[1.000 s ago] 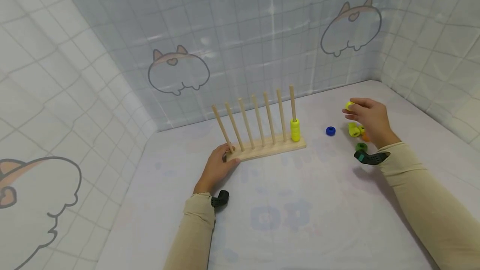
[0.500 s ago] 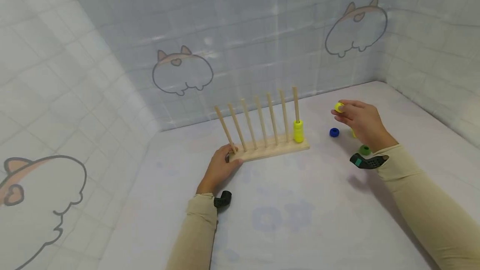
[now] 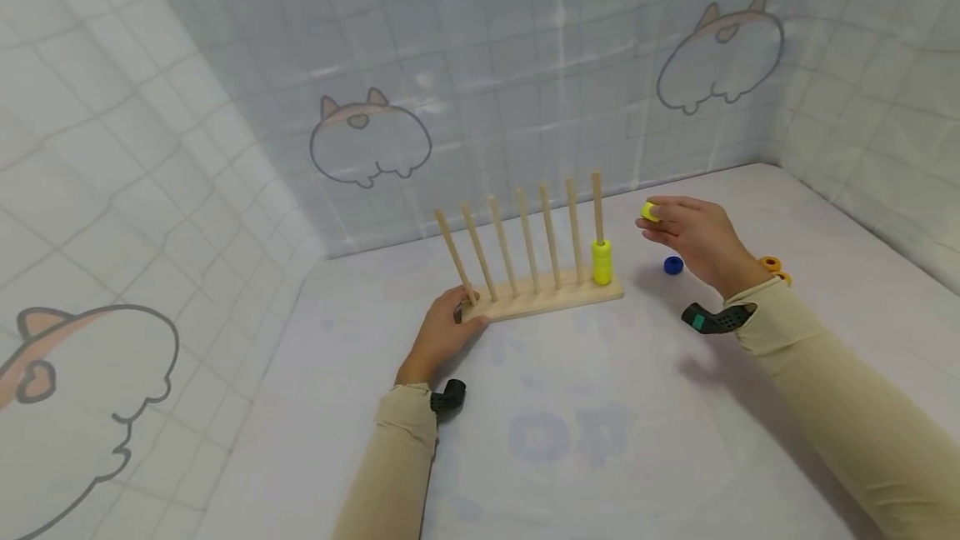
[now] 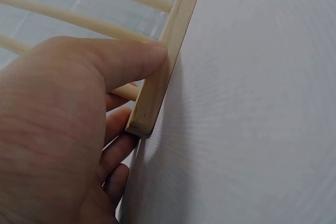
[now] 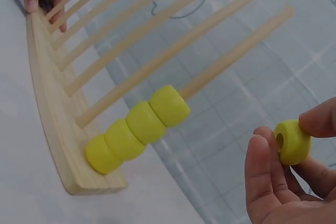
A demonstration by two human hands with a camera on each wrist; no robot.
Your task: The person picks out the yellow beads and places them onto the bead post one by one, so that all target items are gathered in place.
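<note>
A wooden peg rack (image 3: 543,300) with several upright dowels stands on the table. Its rightmost dowel carries a stack of yellow beads (image 3: 602,262); the other dowels are bare. My left hand (image 3: 438,333) grips the rack's left end, the thumb on the front edge and fingers behind, as the left wrist view shows on the wooden base (image 4: 157,87). My right hand (image 3: 701,240) pinches a single yellow bead (image 5: 293,142) between thumb and fingers, its hole visible. That bead is held in the air, to the right of the loaded dowel and apart from it.
A blue bead (image 3: 673,265) lies on the table below my right hand. Orange beads (image 3: 770,263) lie by the right wrist, partly covered by the sleeve. Behind the rack rises a tile-patterned curtain (image 3: 495,90), with more of it at both sides.
My right hand has moved left with the yellow bead, away from the loose beads and closer to the loaded dowel. The left hand keeps its grip on the rack.
</note>
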